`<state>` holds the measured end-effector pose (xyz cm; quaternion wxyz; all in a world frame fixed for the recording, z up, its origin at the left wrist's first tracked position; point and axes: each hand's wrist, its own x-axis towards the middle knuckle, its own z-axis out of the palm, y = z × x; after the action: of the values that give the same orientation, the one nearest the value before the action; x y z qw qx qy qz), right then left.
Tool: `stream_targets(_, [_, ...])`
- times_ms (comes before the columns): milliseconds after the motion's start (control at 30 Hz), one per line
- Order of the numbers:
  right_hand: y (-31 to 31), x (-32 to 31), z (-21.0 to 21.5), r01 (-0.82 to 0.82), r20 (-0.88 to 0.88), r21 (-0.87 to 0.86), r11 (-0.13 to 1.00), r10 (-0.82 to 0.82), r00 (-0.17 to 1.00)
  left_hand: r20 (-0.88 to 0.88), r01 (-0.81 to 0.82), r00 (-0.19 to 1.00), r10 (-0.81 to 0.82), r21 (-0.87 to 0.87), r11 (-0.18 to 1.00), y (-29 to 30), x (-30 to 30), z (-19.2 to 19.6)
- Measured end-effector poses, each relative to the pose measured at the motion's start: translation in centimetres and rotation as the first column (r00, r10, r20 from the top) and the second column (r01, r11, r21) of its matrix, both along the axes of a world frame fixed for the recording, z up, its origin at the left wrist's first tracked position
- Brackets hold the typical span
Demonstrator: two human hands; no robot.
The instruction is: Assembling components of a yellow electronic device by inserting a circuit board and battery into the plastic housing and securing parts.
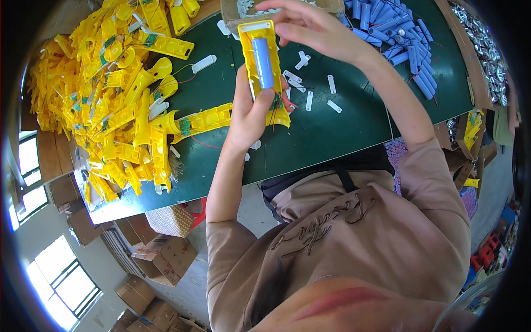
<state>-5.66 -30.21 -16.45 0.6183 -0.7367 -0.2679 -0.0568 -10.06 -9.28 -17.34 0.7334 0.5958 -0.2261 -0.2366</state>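
Note:
My left hand (250, 119) grips a long yellow plastic housing (247, 48) and holds it up over the green table. A blue cylindrical battery (263, 63) lies lengthwise inside the housing, with my thumb close to its lower end. Red wires and a small green circuit board hang by the housing's lower part, partly hidden behind my fingers. Close to the housing's top end is my right hand (315, 34), fingers apart and holding nothing that shows. It reaches over the edge of a cardboard box (334, 5) containing small white pieces (243, 8).
A large heap of yellow housings (110, 94) with wires covers the table's left side. Blue batteries (392, 30) are piled at the far right. Small white strips (309, 101) lie scattered on the green table (332, 141). Shiny metal parts (481, 50) fill a container beyond the right edge.

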Motion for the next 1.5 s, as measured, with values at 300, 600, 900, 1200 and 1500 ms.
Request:
stream_targets(300, [3.8,-3.7,-0.8,0.073,-0.322,0.204,0.976,-0.003,0.947,0.065,-0.041,0.997,0.035,0.082,0.996,-0.1,-0.2,-0.7])
stream_targets(600, [4.3,-3.7,-2.1,0.150,-0.314,0.236,0.960,-0.071,0.947,0.013,-0.119,0.993,0.118,0.142,0.983,-0.5,-0.3,-0.3])
stream_targets(900, [-7.8,-0.9,6.6,0.428,-0.403,0.013,0.904,-0.387,0.829,0.080,-0.013,0.997,0.018,-0.061,0.998,0.1,0.7,0.0])
stream_targets(1200, [-32.4,15.6,3.6,0.591,-0.186,-0.152,0.792,-0.610,0.770,0.441,-0.482,0.853,0.279,0.461,0.745,2.0,8.1,2.7])
stream_targets(1500, [-45.2,27.4,-9.9,0.625,-0.365,-0.394,0.674,-0.739,0.566,0.717,-0.767,0.366,-0.594,0.593,0.243,-0.4,25.5,5.2])
